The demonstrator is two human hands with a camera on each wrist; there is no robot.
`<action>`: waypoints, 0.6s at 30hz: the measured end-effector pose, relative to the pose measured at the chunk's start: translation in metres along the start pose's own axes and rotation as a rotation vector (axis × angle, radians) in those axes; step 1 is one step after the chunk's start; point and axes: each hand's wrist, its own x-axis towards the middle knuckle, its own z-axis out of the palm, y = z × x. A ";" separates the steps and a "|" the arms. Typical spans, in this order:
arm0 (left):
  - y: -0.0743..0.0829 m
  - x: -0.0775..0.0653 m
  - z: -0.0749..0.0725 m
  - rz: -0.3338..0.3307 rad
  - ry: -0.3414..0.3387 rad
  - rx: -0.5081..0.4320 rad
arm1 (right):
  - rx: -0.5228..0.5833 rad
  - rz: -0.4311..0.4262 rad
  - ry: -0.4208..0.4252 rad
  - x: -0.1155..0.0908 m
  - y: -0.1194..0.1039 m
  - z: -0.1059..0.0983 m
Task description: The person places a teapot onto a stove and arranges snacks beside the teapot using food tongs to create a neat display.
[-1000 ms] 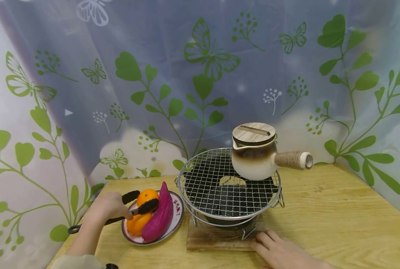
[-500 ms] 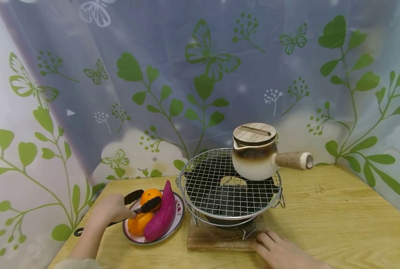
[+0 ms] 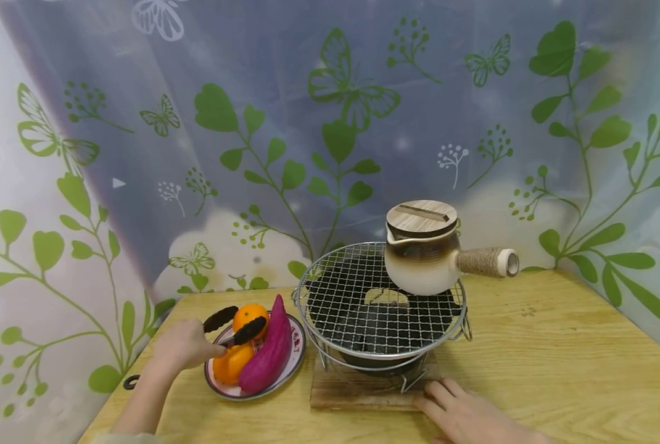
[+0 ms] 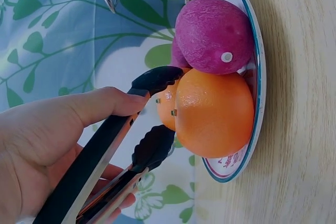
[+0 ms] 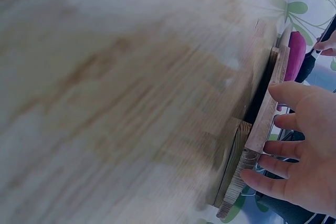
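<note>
My left hand (image 3: 182, 348) grips a pair of black-tipped tongs (image 4: 86, 174) over a plate (image 3: 295, 370) at the left. The spread tips of the tongs (image 3: 250, 331) stand on either side of the far orange (image 3: 248, 313); whether they touch it I cannot tell. A nearer orange (image 3: 231, 368) and a purple sweet potato (image 3: 266, 361) share the plate. In the left wrist view, the nearer orange (image 4: 215, 114) partly hides the far one. My right hand (image 3: 466, 413) rests its extended fingertips on the right front corner of a wooden board (image 3: 363, 394).
On the board stands a black stove topped by a round wire grill rack (image 3: 352, 320). A ceramic pot (image 3: 421, 265) with a wooden lid sits at the rack's back right, its rope-wrapped handle pointing right. A patterned curtain (image 3: 285, 154) hangs behind the wooden table (image 3: 557, 345).
My left hand and the tongs have shifted slightly right, further over the far orange. The right hand stays at the board's corner. The head view has moved a little.
</note>
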 end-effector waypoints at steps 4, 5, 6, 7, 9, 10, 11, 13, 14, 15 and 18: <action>-0.001 -0.001 -0.001 -0.001 0.008 -0.004 | -0.002 -0.002 0.000 0.001 0.000 0.000; -0.001 -0.001 -0.001 -0.001 0.011 0.000 | -0.003 -0.003 0.002 0.001 0.000 0.000; -0.001 -0.002 -0.002 -0.001 0.016 0.004 | -0.003 -0.004 0.004 0.001 0.000 0.000; -0.001 -0.002 -0.002 -0.001 0.022 0.011 | -0.003 -0.006 0.004 0.001 0.000 0.000; -0.001 -0.003 -0.004 0.005 0.039 0.028 | 0.001 -0.006 0.003 0.001 0.000 0.000; 0.000 -0.003 -0.004 0.013 0.047 0.040 | 0.004 -0.006 0.001 0.001 0.000 0.000; 0.000 -0.003 -0.005 0.019 0.055 0.052 | 0.008 -0.006 -0.002 0.001 0.000 0.000; 0.001 -0.004 -0.006 0.032 0.071 0.074 | 0.010 -0.006 -0.002 0.000 0.001 0.000; 0.001 -0.004 -0.006 0.038 0.079 0.081 | 0.012 -0.006 -0.003 0.000 0.001 0.000; 0.002 -0.004 -0.007 0.041 0.084 0.087 | 0.010 -0.007 -0.001 0.000 0.001 0.000; 0.003 -0.005 -0.010 0.048 0.107 0.109 | 0.004 -0.009 0.001 0.000 0.001 0.000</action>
